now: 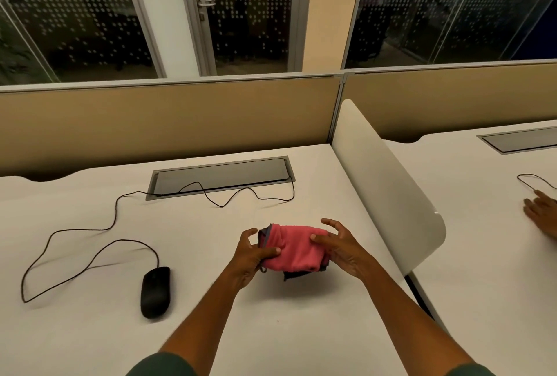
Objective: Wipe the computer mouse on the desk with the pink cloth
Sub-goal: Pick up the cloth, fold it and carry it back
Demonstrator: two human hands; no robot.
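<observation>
Count: one black mouse with one cable; one pink cloth; two hands on it, left hand and right hand; a third hand at the neighbouring desk; two desk cable trays, near tray and far tray; one white divider.

You are looking at a warmly lit, fairly even scene; the white desk takes a yellowish cast. Light seems to fall from above, so shadows are soft: a faint one lies under the pink cloth, another hugs the mouse. The far glass panels are dark with dull reflections. Straight lines bow towards the edges. Slight blur softens everything, most at the corners.
</observation>
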